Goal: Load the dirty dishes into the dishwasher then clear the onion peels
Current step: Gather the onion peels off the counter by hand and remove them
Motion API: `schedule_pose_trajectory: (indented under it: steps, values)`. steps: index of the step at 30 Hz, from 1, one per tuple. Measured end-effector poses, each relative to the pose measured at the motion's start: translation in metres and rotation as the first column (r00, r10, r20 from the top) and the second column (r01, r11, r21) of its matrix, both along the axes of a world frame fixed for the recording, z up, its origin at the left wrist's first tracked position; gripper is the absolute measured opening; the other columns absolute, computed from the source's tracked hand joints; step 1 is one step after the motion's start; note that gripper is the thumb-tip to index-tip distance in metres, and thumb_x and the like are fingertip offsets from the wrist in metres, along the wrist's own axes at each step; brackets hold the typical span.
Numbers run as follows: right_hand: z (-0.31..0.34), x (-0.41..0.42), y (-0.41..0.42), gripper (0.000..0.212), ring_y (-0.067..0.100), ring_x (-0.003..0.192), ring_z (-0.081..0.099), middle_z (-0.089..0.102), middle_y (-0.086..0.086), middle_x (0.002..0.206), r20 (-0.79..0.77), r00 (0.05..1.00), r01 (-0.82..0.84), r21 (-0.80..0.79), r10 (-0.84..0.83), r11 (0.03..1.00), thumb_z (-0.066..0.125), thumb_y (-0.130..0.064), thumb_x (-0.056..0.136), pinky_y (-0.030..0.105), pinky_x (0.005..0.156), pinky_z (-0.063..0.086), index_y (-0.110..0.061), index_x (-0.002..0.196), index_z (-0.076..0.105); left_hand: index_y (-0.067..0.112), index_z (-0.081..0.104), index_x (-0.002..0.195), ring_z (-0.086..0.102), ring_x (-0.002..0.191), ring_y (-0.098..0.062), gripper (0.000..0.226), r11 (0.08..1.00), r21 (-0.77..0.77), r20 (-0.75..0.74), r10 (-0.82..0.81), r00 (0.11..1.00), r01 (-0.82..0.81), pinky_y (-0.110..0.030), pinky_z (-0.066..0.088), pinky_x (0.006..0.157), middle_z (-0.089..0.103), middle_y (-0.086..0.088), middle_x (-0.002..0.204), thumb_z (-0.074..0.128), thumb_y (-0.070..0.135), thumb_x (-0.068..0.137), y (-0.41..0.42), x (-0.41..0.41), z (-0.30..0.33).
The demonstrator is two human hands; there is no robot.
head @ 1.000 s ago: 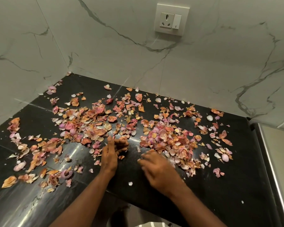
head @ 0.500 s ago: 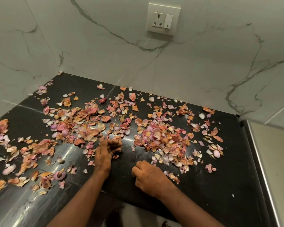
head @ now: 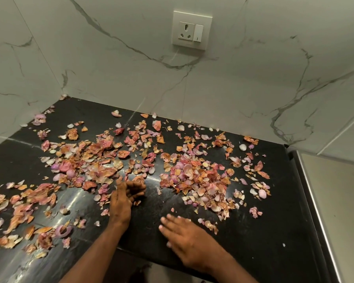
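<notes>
Pink and orange onion peels (head: 194, 176) are scattered over the black stone countertop (head: 274, 221), with a dense patch at centre right and another (head: 86, 162) at centre left. My left hand (head: 123, 199) stands on its edge in the gap between the two patches, fingers curled round a few peels. My right hand (head: 184, 240) lies flat near the front edge, fingers straight and blurred, holding nothing. A few peels (head: 209, 224) sit just right of its fingers.
White marble walls meet in the back left corner. A wall socket with a switch (head: 190, 30) is mounted above the counter. A steel-edged surface (head: 319, 211) borders the counter on the right. More peels (head: 29, 201) cover the front left.
My right hand drew back toward the counter's front edge and its fingers went from curled to flat. My left hand stayed in place among the peels.
</notes>
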State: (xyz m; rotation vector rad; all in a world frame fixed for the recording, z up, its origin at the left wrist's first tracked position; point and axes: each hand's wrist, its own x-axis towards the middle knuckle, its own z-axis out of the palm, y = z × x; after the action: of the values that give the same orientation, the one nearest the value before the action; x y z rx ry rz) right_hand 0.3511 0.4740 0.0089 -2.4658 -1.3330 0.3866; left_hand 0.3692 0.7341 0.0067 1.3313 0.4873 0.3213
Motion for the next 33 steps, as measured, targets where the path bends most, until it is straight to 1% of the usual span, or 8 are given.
schedule_pose_trajectory:
  steps: [5,9,14,18,22,26,30,33]
  values:
    - [0.001,0.013,-0.01,0.065,0.005,0.153,-0.027,-0.032,-0.02,0.165,-0.001,0.985,0.168,-0.146,-0.17,0.975,0.013,-0.066,0.107,0.033,0.123,-0.017,-0.043,0.16,-0.017,-0.006,0.065,0.111,0.074,0.1,-0.033,0.073,1.0,-0.004,-0.005,0.01,1.0,-0.01,-0.03,0.063,0.082,0.076,-0.019,0.103,0.021,0.052,0.11,-0.001,0.0,0.001]
    - [0.009,0.05,-0.028,0.071,0.008,0.153,-0.028,-0.034,-0.015,0.164,0.011,0.903,0.422,-0.215,-0.43,0.881,0.009,-0.069,0.104,0.036,0.127,-0.011,-0.037,0.159,-0.023,-0.005,0.066,0.109,0.074,0.1,-0.034,0.073,1.0,-0.003,0.004,0.007,1.0,-0.007,-0.03,0.063,0.083,0.076,-0.019,0.103,0.022,0.052,0.109,-0.001,-0.001,0.002]
    - [0.033,0.062,-0.036,0.05,-0.002,0.15,0.02,0.027,-0.019,0.16,-0.168,0.726,0.688,0.173,-0.667,0.705,0.046,-0.039,0.109,0.018,0.12,0.01,-0.036,0.158,0.034,-0.006,0.065,0.109,0.073,0.101,-0.034,0.076,1.0,-0.001,0.009,-0.013,1.0,0.013,-0.035,0.062,0.086,0.076,-0.019,0.103,0.021,0.055,0.107,0.0,-0.001,0.002]
    - [0.039,0.065,-0.037,0.042,-0.024,0.112,0.053,0.064,-0.023,0.128,-0.239,0.617,0.768,0.393,-0.75,0.506,0.071,-0.002,0.094,0.004,0.102,0.042,-0.034,0.121,0.075,-0.006,0.065,0.107,0.074,0.098,-0.032,0.074,1.0,-0.018,0.018,-0.014,1.0,0.014,-0.03,0.063,0.082,0.076,-0.019,0.102,0.022,0.053,0.107,-0.001,-0.001,0.002]
    - [0.039,0.07,-0.041,0.022,-0.006,0.097,0.062,0.064,-0.021,0.104,-0.222,0.604,0.77,0.408,-0.765,0.49,0.078,-0.011,0.09,0.02,0.088,0.057,-0.031,0.099,0.077,-0.008,0.065,0.108,0.073,0.1,-0.035,0.073,0.999,-0.014,0.011,-0.031,0.999,0.031,-0.031,0.063,0.082,0.076,-0.019,0.102,0.022,0.052,0.108,0.0,0.001,-0.002]
    - [0.032,0.061,-0.041,0.044,-0.01,0.128,0.05,0.059,-0.025,0.135,-0.267,0.688,0.724,0.325,-0.675,0.609,0.066,0.003,0.095,0.014,0.111,0.041,-0.033,0.119,0.076,0.009,0.069,0.107,0.073,0.099,-0.022,0.066,0.969,0.23,-0.033,-0.079,0.996,0.085,-0.038,0.061,0.084,0.076,-0.008,0.101,0.027,0.06,0.107,-0.005,-0.004,-0.005]
    - [0.02,0.047,-0.052,0.034,-0.019,0.122,0.049,0.06,-0.025,0.13,-0.237,0.619,0.769,0.378,-0.749,0.515,0.068,-0.01,0.097,0.011,0.113,0.038,-0.03,0.125,0.074,0.036,0.037,0.155,0.027,0.152,-0.005,0.064,0.398,0.842,-0.297,-0.223,0.928,0.365,-0.044,0.026,0.125,0.037,0.002,0.164,0.024,0.069,0.101,-0.029,-0.013,-0.024]
    - [0.005,0.038,-0.057,0.042,-0.011,0.144,0.031,0.045,-0.024,0.15,-0.16,0.664,0.728,0.36,-0.73,0.584,0.061,-0.027,0.104,0.016,0.121,0.023,-0.037,0.145,0.056,0.015,0.002,0.164,-0.015,0.159,-0.021,0.088,0.075,0.889,-0.446,-0.076,0.892,0.451,-0.04,-0.012,0.126,-0.01,-0.006,0.172,0.013,0.075,0.101,-0.053,-0.011,-0.033]
